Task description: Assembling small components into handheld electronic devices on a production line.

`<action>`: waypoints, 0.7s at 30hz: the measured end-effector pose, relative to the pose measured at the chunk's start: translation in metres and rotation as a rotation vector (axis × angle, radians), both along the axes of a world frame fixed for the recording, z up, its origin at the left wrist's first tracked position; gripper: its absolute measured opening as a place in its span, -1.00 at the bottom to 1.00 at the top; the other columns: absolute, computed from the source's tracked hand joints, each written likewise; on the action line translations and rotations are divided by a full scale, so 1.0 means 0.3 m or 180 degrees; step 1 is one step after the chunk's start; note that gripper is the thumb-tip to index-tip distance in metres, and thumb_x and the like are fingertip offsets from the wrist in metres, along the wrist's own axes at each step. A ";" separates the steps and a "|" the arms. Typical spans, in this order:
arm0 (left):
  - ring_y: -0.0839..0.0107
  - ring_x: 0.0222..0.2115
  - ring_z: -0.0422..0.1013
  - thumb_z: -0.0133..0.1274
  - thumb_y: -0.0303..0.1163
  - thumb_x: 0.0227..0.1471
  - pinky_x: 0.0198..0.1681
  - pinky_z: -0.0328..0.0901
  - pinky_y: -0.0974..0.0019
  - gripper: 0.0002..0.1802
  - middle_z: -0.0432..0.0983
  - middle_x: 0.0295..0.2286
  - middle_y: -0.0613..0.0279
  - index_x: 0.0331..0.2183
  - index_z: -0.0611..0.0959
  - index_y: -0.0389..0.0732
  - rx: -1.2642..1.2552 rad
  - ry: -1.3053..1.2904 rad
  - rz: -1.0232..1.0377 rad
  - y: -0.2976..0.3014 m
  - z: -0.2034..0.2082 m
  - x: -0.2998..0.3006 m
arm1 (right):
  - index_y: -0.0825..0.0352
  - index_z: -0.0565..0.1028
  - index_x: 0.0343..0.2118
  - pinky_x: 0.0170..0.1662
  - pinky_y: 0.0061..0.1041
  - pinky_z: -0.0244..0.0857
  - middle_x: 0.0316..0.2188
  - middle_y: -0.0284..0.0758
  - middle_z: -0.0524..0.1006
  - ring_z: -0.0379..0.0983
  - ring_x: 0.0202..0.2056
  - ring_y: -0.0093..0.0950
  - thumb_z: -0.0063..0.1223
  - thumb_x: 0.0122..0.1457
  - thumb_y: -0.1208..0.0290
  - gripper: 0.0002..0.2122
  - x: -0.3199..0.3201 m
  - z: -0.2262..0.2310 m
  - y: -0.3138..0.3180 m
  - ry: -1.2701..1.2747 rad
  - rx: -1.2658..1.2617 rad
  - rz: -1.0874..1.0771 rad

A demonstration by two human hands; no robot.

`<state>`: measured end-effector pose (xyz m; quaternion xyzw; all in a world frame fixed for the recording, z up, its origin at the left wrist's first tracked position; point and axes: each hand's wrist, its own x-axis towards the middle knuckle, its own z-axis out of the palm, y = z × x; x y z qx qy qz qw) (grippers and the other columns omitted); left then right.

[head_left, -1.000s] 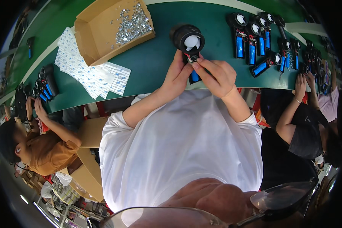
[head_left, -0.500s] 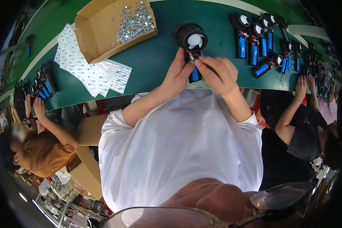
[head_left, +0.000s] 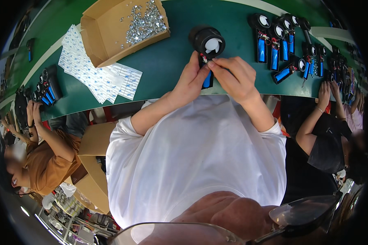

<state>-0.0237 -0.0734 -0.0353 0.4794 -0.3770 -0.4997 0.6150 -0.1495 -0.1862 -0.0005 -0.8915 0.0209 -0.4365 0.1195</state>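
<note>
Above the near table edge, my left hand (head_left: 191, 79) is closed around the handle of a black round-headed handheld device (head_left: 201, 41). White curved parts show inside the round head, and a blue battery (head_left: 207, 80) lies in the open handle. My right hand (head_left: 236, 77) pinches thumb and forefinger together at the neck, where small red and white wiring (head_left: 203, 59) shows. Whatever those fingertips grip is too small and covered to make out.
A cardboard tray (head_left: 104, 30) of small shiny metal parts stands at the back left, partly over white printed sheets (head_left: 95, 81). Several similar devices (head_left: 275, 49) lie right on the green table (head_left: 229, 16). Co-workers sit either side, one in a brown shirt (head_left: 55, 163).
The device's round head has tipped slightly to the right and down. My right fingertips have shifted a little left along the neck. The left co-worker's hands have moved.
</note>
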 end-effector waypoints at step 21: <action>0.42 0.02 0.28 -0.30 -0.36 0.17 0.11 0.15 0.31 -0.51 0.37 -0.01 0.23 0.13 0.32 -0.24 0.0498 0.1522 0.0444 -0.055 0.059 0.069 | 0.17 0.61 -0.22 -0.50 -0.51 0.32 -0.41 -0.42 0.47 0.42 -0.47 -0.48 0.25 -0.14 0.59 -0.66 0.041 -0.044 0.018 0.0236 0.0572 -0.0454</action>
